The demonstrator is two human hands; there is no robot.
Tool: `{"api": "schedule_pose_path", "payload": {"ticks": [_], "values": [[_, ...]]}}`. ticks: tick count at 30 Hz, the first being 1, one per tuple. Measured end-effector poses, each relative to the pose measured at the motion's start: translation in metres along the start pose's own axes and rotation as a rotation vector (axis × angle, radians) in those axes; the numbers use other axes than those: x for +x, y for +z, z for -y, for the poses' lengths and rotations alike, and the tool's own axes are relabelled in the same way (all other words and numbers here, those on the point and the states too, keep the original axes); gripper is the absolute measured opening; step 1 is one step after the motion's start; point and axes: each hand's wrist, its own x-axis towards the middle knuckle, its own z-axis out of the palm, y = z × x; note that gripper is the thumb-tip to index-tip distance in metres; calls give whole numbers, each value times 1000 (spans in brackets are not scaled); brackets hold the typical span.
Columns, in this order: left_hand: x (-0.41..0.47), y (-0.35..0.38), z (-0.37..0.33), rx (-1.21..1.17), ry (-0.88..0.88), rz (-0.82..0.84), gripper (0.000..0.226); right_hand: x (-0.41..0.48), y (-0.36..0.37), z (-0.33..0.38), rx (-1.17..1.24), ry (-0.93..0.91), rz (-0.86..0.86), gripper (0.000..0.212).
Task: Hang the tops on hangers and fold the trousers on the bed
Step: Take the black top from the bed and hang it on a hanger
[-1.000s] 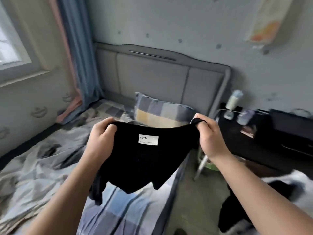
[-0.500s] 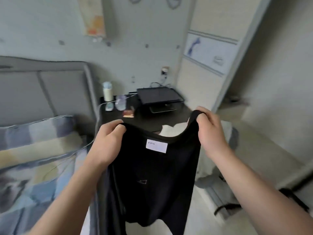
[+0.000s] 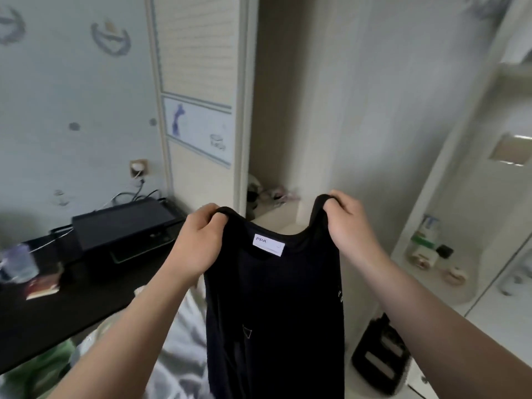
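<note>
A black fabric top (image 3: 273,312) hangs in the lower centre of the frame. The left hand (image 3: 195,246) and the right hand (image 3: 348,226) each grip one shoulder with curled fingers (a small white label (image 3: 268,245) sits at the neckline).

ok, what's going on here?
A person holds a black fabric top up in front of them, left hand gripping one shoulder and right hand the other. It hangs straight down with its white neck label facing the camera, beside a black desk. No hanger is in view, so the top is not yet hung.
</note>
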Motion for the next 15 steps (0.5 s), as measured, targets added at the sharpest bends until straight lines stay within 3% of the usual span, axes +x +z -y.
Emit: {"api": "schedule_pose_path", "payload": {"ticks": [15], "values": [[280,170,-141,-96,372,193,28,229,-104,58,-324,-141,-350,26]]}}
